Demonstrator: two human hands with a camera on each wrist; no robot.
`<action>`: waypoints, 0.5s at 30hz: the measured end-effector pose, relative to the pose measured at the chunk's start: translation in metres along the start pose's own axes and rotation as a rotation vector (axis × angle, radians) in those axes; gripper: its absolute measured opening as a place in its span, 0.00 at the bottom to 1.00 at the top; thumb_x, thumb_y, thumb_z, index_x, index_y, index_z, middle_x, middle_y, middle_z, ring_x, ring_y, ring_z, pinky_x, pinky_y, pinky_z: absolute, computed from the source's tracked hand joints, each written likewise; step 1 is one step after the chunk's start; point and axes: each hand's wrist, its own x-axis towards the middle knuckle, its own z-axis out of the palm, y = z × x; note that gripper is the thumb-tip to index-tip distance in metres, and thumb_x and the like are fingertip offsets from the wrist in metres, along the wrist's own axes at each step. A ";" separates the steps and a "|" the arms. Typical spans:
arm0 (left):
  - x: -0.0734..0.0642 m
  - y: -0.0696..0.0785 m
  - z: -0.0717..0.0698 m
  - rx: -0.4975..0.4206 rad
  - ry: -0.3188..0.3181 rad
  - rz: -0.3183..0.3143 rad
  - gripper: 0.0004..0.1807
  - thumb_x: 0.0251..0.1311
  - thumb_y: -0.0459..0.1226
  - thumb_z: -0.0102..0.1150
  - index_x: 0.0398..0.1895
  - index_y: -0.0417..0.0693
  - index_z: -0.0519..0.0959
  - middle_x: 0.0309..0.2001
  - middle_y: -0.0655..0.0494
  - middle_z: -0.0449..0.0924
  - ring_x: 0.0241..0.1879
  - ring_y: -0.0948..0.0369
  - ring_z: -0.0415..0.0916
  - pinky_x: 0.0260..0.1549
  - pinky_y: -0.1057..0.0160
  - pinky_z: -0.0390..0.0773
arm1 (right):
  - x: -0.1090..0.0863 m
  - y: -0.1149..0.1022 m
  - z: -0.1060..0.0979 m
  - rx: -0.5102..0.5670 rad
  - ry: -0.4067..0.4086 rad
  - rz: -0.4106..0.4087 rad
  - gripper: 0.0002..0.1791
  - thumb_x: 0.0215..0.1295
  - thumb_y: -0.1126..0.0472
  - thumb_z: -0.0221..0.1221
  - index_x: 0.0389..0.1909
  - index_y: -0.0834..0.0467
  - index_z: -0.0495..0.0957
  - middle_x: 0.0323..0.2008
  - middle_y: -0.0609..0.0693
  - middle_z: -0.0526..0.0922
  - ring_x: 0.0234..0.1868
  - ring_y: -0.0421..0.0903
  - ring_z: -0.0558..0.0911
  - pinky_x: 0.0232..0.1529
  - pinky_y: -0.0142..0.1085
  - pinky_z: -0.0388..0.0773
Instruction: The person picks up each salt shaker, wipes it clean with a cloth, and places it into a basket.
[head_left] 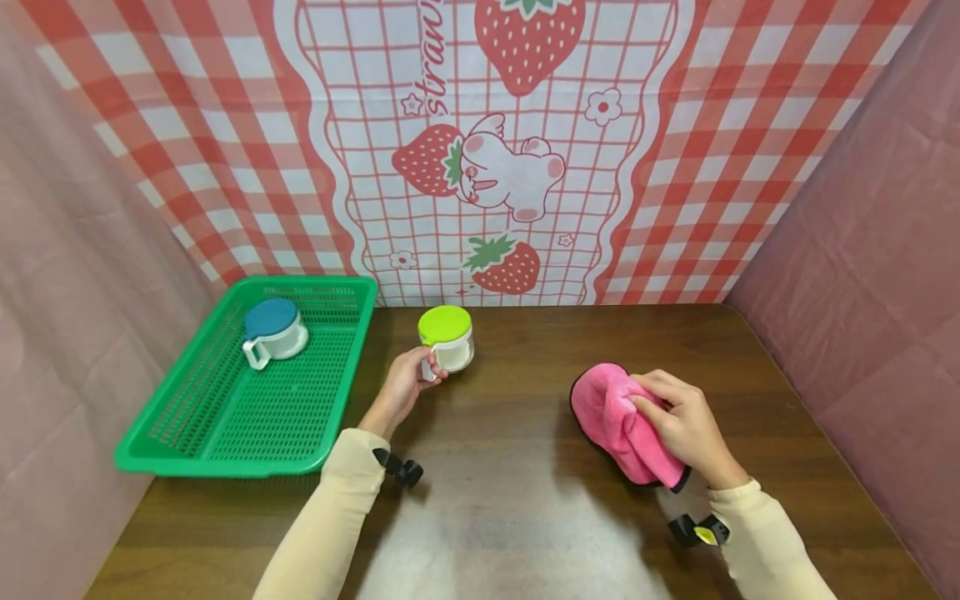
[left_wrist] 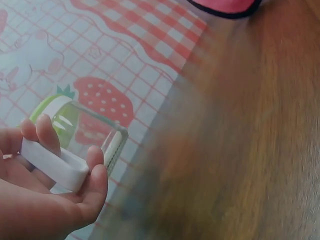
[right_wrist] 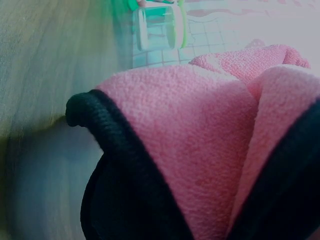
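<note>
My left hand [head_left: 407,385] grips the white handle of a clear seasoning jar [head_left: 454,354] with a lime-green lid. In the left wrist view the fingers curl round that handle [left_wrist: 57,167], and the see-through body of the jar shows beyond them. On the right, my right hand [head_left: 686,417] pinches a pink cloth [head_left: 611,408] with black edging, bunched up over the table. The cloth fills most of the right wrist view and hides the right fingers there. A second jar [head_left: 277,329], blue-lidded with a white handle, sits inside the green basket.
The green plastic basket [head_left: 296,467] stands at the left of the brown wooden table [head_left: 480,500]. A red-and-white checked strawberry curtain [head_left: 517,167] hangs along the back edge. Pink cloth walls [head_left: 862,292] close off both sides.
</note>
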 end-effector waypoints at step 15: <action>-0.022 0.016 0.014 0.025 -0.035 0.029 0.16 0.69 0.35 0.37 0.21 0.47 0.68 0.19 0.58 0.72 0.25 0.63 0.80 0.32 0.65 0.76 | 0.001 -0.003 0.001 0.010 0.020 0.019 0.14 0.47 0.82 0.64 0.36 0.68 0.84 0.32 0.49 0.84 0.37 0.24 0.77 0.40 0.15 0.71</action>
